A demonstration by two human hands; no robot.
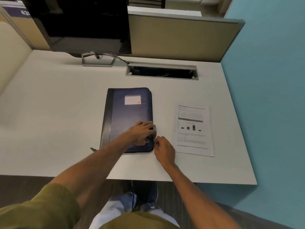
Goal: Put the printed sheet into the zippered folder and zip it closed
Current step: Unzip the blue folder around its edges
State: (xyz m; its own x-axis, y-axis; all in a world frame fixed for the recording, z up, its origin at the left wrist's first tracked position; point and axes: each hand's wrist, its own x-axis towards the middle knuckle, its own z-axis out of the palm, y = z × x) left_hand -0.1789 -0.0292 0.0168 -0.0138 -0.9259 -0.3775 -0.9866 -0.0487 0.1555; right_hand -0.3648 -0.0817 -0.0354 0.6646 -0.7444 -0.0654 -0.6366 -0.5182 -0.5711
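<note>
A dark blue zippered folder with a white label lies shut and flat in the middle of the white desk. My left hand presses flat on the folder's lower right corner, fingers spread toward its right edge. My right hand is just beside that edge near the lower corner, fingers pinched together at the zipper; the pull itself is hidden by the fingers. The printed sheet, with a table, a bar chart and text, lies flat on the desk to the right of the folder, apart from both hands.
A black monitor on a grey stand stands at the back left, its cable running to an open cable tray in the desk. A beige partition closes the back. The desk's front edge is near my body; a blue wall is at the right.
</note>
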